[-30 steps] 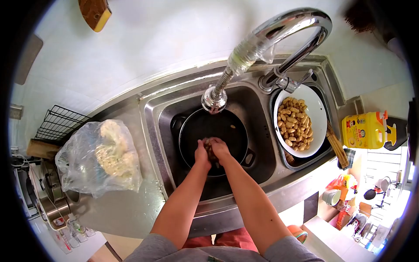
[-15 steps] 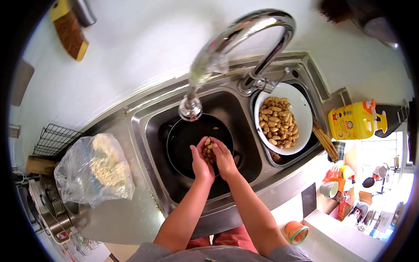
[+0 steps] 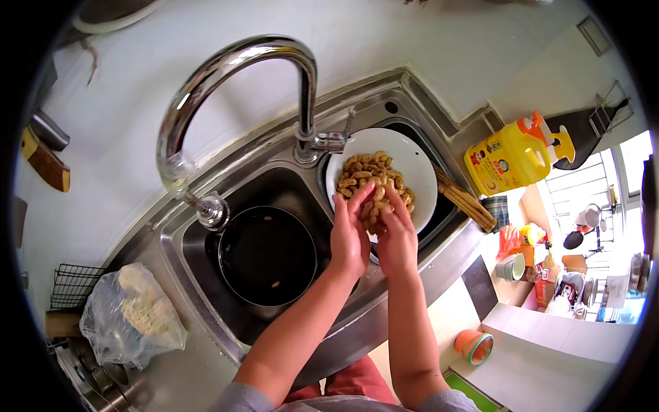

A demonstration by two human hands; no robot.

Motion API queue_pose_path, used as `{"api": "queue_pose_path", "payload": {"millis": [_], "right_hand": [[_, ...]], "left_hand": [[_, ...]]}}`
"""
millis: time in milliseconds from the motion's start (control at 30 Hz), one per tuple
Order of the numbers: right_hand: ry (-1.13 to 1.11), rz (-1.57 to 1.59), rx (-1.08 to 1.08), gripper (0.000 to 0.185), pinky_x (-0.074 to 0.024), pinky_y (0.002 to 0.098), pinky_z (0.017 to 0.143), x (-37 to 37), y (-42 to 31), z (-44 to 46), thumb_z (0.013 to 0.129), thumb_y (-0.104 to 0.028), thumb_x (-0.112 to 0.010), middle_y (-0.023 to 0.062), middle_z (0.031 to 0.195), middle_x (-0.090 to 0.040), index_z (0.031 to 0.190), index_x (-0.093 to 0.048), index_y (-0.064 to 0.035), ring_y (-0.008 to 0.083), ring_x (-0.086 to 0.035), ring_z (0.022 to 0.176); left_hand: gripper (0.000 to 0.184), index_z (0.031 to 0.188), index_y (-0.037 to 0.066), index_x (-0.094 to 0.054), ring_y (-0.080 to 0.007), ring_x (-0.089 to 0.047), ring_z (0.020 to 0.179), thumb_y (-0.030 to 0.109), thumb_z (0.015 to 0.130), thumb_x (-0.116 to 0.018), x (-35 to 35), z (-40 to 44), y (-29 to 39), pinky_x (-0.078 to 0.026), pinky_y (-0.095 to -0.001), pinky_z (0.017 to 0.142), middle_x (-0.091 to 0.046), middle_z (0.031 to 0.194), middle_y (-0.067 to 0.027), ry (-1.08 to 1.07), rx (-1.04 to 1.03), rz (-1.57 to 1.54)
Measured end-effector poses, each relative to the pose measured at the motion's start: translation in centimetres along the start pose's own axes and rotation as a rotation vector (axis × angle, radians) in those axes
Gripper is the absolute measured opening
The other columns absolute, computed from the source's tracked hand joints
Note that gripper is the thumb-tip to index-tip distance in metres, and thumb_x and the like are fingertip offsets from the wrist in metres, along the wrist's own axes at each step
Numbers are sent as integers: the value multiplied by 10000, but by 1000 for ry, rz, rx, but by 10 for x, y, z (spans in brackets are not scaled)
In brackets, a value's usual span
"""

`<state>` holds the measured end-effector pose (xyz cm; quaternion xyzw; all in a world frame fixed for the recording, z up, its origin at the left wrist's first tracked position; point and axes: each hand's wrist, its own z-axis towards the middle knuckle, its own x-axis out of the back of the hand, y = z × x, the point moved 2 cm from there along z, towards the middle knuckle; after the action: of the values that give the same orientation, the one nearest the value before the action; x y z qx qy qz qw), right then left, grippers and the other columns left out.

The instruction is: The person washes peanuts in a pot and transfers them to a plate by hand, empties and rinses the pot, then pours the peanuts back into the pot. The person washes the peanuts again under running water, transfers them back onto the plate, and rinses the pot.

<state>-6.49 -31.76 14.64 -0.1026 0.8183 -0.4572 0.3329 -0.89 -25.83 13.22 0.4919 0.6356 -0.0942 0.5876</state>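
Note:
My left hand (image 3: 351,239) and my right hand (image 3: 398,240) are cupped together around a handful of unshelled peanuts (image 3: 373,214). They are over the near edge of a white bowl (image 3: 420,165), where more peanuts (image 3: 366,165) are heaped. The bowl sits in the right sink basin. In the left basin stands a round dark pan (image 3: 264,254) that seems to hold water, with a peanut (image 3: 276,283) near its front and another small piece farther back. My palms hide part of the handful.
A curved chrome faucet (image 3: 274,44) arches over the left basin. On the left counter lies a plastic bag (image 3: 137,319) with pale contents. Chopsticks (image 3: 467,199) and a yellow jug (image 3: 508,161) are right of the bowl. An orange container (image 3: 473,345) stands at the lower right.
Both hands have moved right, from above the dark pan to the white bowl, carrying the peanuts. The camera view has turned, shifting the sink and faucet leftward.

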Motion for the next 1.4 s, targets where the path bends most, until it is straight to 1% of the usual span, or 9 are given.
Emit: {"api": "queue_pose_path", "payload": {"millis": [233,300,367,467,600,833,1033,1233,1400], "right_hand": [[-27,2,29,504,-86,435,1108,30,-24,11,974,-327,-354,97,1484,-237,1422,-310,-101,229,-132,1391],[-68,-121,86,560,3,466,1103,37,-20,7,967,-411,-336,65,1523,-141,1440,-268,-119,210,6,1413],[-38,-112,114,557,-23,451,1110,35,-15,0,962,-389,-374,48,1509,-204,1413,-315,-68,194,-81,1410],[-199,-625,181,524,-138,370,1112,45,2,1,978,-396,-373,121,1456,-314,1335,-435,-17,261,-165,1392],[-110,-775,155,569,-126,351,1117,44,15,14,979,-412,-362,122,1452,-321,1333,-407,31,245,-130,1400],[-5,-1300,585,319,-280,422,1060,11,18,1,851,-78,-550,176,1308,-483,1163,-574,-15,356,-362,1273],[-465,-1057,256,231,-467,379,854,-43,95,-23,817,-39,-570,182,1099,-588,1041,-622,-23,350,-583,963],[-1006,-1414,131,250,-477,409,844,-62,214,-27,787,-97,-591,181,1006,-612,1030,-631,-53,355,-589,939],[-1109,-1875,36,243,-487,411,831,-39,298,-37,778,-77,-582,174,1047,-616,1010,-650,-68,340,-606,940]], "left_hand": [[661,1408,100,-320,-188,-102,1401,551,953,-156,5,31,-2,39,-366,1123,-284,1467,-94,47,40,-106],[647,1402,98,-328,-192,-97,1402,535,959,-151,14,31,0,25,-367,1127,-284,1466,-97,73,1,-91],[643,1398,94,-332,-196,-112,1399,532,961,-155,22,26,3,10,-370,1129,-288,1463,-97,96,-2,-104],[638,1391,88,-341,-203,-152,1387,528,963,-167,41,11,10,-25,-375,1131,-304,1453,-94,140,-29,-88],[632,1370,76,-378,-213,-248,1346,531,962,-217,80,-22,22,-89,-378,1123,-365,1413,-91,269,-46,0],[613,1362,76,-401,-224,-257,1353,518,958,-270,186,-94,30,-102,-378,1109,-356,1433,-97,609,5,77],[534,1353,113,-417,-228,-275,1342,388,901,-489,246,-130,43,-111,-380,1104,-368,1426,-86,913,40,69],[559,1367,117,-396,-234,-258,1354,360,882,-530,266,-148,61,-100,-379,1109,-338,1446,-88,992,-39,33],[563,1374,107,-383,-234,-248,1360,349,888,-533,264,-157,59,-106,-385,1111,-326,1451,-104,1016,-6,-34]]}}
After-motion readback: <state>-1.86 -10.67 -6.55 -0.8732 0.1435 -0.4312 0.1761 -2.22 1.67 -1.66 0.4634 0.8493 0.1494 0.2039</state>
